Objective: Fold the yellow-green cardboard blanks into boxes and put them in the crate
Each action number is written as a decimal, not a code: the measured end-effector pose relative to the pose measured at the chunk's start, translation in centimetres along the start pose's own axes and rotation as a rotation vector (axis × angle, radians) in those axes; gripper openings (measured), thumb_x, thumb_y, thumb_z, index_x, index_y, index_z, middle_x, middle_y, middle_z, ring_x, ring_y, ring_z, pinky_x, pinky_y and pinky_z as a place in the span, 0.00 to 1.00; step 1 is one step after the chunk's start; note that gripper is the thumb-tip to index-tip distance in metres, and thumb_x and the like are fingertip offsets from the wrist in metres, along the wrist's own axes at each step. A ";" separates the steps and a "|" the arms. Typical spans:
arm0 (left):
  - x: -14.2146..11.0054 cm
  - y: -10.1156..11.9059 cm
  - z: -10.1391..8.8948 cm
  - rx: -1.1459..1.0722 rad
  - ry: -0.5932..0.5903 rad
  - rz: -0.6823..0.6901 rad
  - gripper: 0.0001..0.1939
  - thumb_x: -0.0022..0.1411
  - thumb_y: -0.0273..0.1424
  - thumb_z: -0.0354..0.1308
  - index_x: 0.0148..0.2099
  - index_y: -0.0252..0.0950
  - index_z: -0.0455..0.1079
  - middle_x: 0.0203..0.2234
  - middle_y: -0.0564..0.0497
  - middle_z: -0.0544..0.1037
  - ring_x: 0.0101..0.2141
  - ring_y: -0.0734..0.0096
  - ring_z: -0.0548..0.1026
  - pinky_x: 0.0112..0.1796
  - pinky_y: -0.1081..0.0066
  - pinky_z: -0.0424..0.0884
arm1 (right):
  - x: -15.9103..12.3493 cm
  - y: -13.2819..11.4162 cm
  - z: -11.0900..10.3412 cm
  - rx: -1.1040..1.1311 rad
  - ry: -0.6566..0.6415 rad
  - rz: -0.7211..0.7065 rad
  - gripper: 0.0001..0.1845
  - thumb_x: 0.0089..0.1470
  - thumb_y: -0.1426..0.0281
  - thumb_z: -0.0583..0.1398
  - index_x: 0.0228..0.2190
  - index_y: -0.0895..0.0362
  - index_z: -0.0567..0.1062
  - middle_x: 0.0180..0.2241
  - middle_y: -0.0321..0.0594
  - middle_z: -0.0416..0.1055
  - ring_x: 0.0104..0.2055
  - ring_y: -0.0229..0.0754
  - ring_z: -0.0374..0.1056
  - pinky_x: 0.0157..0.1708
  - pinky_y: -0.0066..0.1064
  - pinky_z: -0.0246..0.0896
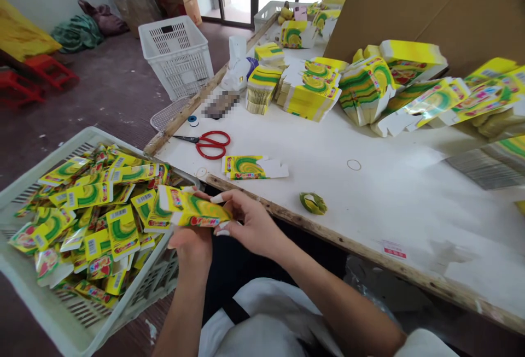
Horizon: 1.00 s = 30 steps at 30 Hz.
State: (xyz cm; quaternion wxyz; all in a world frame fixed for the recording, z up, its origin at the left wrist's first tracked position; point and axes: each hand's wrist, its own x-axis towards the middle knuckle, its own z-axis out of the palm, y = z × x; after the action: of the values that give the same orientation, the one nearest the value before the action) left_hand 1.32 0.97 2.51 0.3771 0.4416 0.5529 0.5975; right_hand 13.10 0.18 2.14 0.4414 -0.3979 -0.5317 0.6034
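Note:
A small yellow and green printed carton (199, 208) is held between my two hands, in front of the table edge. My left hand (191, 245) grips it from below, its fingers partly hidden behind the carton. With fingers and thumb, my right hand (248, 223) pinches the right end. White flaps show at the carton's left end. Just left of my hands stands a pale plastic crate (141, 297) heaped with similar cartons (96, 195). On the table close by lies another flat carton (250, 167) with white flaps to its right.
Red-handled scissors (211, 144), a thread spool (192, 121) and a crumpled green-yellow item (313, 203) lie on the white table (394, 182). Stacks of flat cartons (309, 92) stand along its back. A white crate (176, 56) is on the floor beyond; a cardboard sheet (430, 12) rises behind.

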 end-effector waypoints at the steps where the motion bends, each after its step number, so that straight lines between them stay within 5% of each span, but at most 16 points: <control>1: -0.1 -0.3 -0.2 -0.034 0.031 0.007 0.34 0.52 0.66 0.49 0.36 0.40 0.71 0.32 0.48 0.76 0.35 0.63 0.76 0.36 0.66 0.76 | 0.1 -0.1 -0.4 -0.017 0.017 -0.028 0.20 0.47 0.76 0.65 0.44 0.55 0.73 0.28 0.30 0.68 0.30 0.36 0.65 0.32 0.27 0.63; 3: -0.3 -0.8 -0.7 -0.105 0.135 0.021 0.21 0.53 0.52 0.63 0.32 0.38 0.71 0.27 0.52 0.76 0.31 0.69 0.74 0.35 0.71 0.75 | 0.2 -0.3 -1.0 -0.103 0.021 -0.117 0.15 0.51 0.78 0.60 0.42 0.55 0.76 0.33 0.34 0.75 0.36 0.39 0.70 0.37 0.30 0.66; 6: -0.3 -1.0 -1.8 -0.079 0.178 0.043 0.14 0.54 0.41 0.67 0.31 0.36 0.71 0.25 0.55 0.75 0.29 0.73 0.74 0.36 0.72 0.75 | 0.0 -0.8 -2.0 -0.291 0.045 -0.257 0.18 0.54 0.82 0.54 0.39 0.54 0.80 0.37 0.38 0.79 0.40 0.41 0.73 0.41 0.33 0.67; 9: 0.1 0.0 -3.2 -0.042 0.137 0.138 0.11 0.59 0.38 0.64 0.41 0.38 0.75 0.35 0.52 0.79 0.39 0.70 0.78 0.45 0.69 0.75 | -0.1 -1.2 -3.4 -0.517 0.155 -0.355 0.20 0.56 0.81 0.55 0.43 0.52 0.80 0.38 0.41 0.79 0.41 0.44 0.72 0.43 0.37 0.67; 11: 0.4 1.1 -4.0 0.016 0.096 0.283 0.20 0.59 0.40 0.64 0.52 0.42 0.71 0.47 0.49 0.78 0.49 0.63 0.76 0.53 0.63 0.71 | -0.2 -1.5 -4.0 -0.707 0.211 -0.413 0.21 0.58 0.81 0.55 0.44 0.49 0.81 0.41 0.42 0.79 0.44 0.47 0.70 0.47 0.42 0.64; 14: 0.7 2.6 -4.4 0.332 -0.126 0.368 0.39 0.48 0.44 0.71 0.60 0.42 0.64 0.58 0.44 0.71 0.61 0.49 0.67 0.60 0.53 0.64 | -0.4 -1.6 -4.0 -0.898 0.131 -0.556 0.18 0.60 0.78 0.56 0.41 0.46 0.81 0.41 0.39 0.79 0.46 0.47 0.68 0.54 0.47 0.58; 17: 0.4 3.0 -3.5 0.585 -0.460 0.206 0.36 0.47 0.39 0.70 0.58 0.40 0.65 0.52 0.43 0.75 0.55 0.48 0.73 0.54 0.54 0.72 | -0.9 -1.6 -3.2 -0.885 0.017 -0.684 0.16 0.61 0.77 0.57 0.42 0.45 0.79 0.43 0.36 0.79 0.51 0.46 0.68 0.63 0.48 0.48; 19: 0.0 2.6 -2.7 0.604 -0.556 0.099 0.27 0.53 0.35 0.66 0.55 0.38 0.66 0.43 0.47 0.78 0.44 0.57 0.79 0.44 0.61 0.77 | -1.2 -1.4 -2.9 -0.787 0.119 -0.640 0.21 0.59 0.76 0.58 0.51 0.46 0.74 0.52 0.40 0.74 0.59 0.49 0.64 0.66 0.51 0.44; 22: -1.0 1.7 -1.9 0.618 -0.506 0.077 0.24 0.52 0.33 0.65 0.51 0.37 0.64 0.38 0.50 0.79 0.36 0.63 0.79 0.37 0.66 0.76 | -1.1 -0.9 -2.9 -0.483 0.319 -0.400 0.36 0.56 0.68 0.62 0.63 0.51 0.59 0.63 0.49 0.62 0.65 0.55 0.57 0.63 0.54 0.51; 26: -2.3 0.3 -1.5 0.611 -0.562 0.232 0.35 0.51 0.30 0.64 0.60 0.39 0.55 0.46 0.45 0.76 0.44 0.60 0.79 0.42 0.63 0.76 | -0.7 -0.2 -2.3 -0.067 0.124 -0.071 0.29 0.56 0.63 0.59 0.58 0.54 0.67 0.57 0.48 0.70 0.59 0.52 0.66 0.60 0.48 0.59; 30: -2.7 -0.7 -1.5 0.585 -0.510 0.442 0.36 0.55 0.29 0.62 0.61 0.41 0.50 0.50 0.42 0.71 0.49 0.59 0.76 0.45 0.62 0.75 | -0.2 0.2 -1.8 0.109 0.016 0.064 0.23 0.53 0.59 0.62 0.50 0.53 0.75 0.51 0.43 0.75 0.55 0.51 0.70 0.60 0.47 0.61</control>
State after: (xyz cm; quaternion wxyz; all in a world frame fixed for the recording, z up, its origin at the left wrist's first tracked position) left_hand 0.81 -1.99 1.48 0.2238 0.7707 0.4802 0.3541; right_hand 14.81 0.47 1.71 0.4472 -0.3947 -0.4817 0.6420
